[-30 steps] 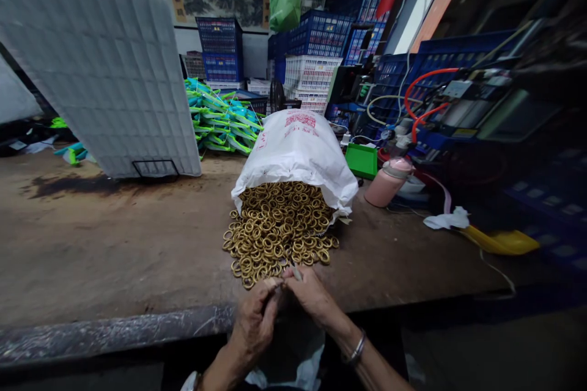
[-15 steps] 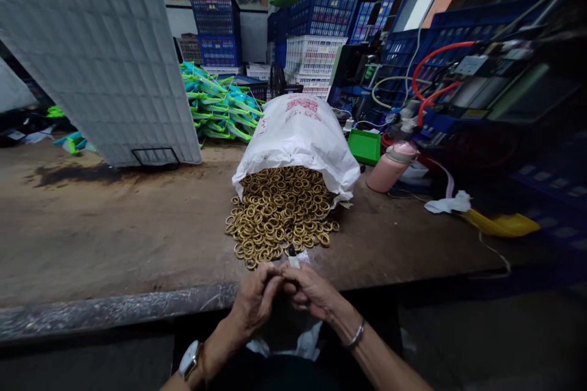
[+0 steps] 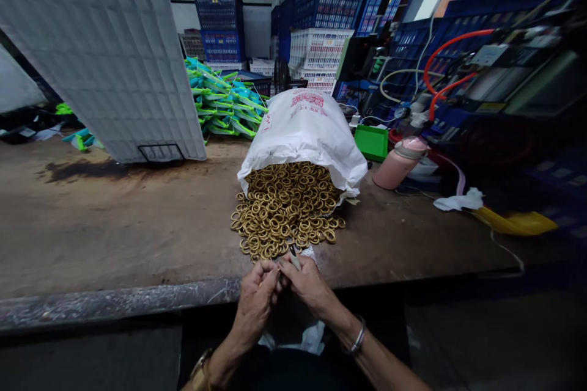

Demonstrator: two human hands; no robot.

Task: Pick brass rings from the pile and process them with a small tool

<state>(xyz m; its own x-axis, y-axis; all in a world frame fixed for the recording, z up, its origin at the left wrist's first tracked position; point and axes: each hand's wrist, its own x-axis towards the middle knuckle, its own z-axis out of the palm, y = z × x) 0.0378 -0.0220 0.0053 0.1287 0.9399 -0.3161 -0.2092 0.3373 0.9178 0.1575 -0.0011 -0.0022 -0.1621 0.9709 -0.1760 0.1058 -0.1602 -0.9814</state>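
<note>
Both my hands meet just off the front edge of the table, fingertips touching. My left hand [image 3: 255,296] is closed in a pinch, thumb against the forefinger; whatever small piece sits there is mostly covered by the fingers. My right hand [image 3: 312,288] is closed around a small pale tool with a dark tip [image 3: 296,260], which sticks up past the forefinger. Right beyond my hands lies a heap of brass-coloured rings [image 3: 279,214], spilling from the mouth of a white woven sack [image 3: 305,128] that rests on its side.
A tall white ribbed panel [image 3: 114,61] stands on the wooden table [image 3: 137,232] to the left. Green and blue plastic pieces [image 3: 229,104] are piled behind it. Rightward are a green tray [image 3: 371,142], a pink bottle [image 3: 400,164] and machinery with red hoses [image 3: 428,73]. Stacked crates [image 3: 321,49] fill the back.
The camera view has shifted slightly. My fingertips have changed position against each other, and the pale tool in my right hand now tilts to the left.
</note>
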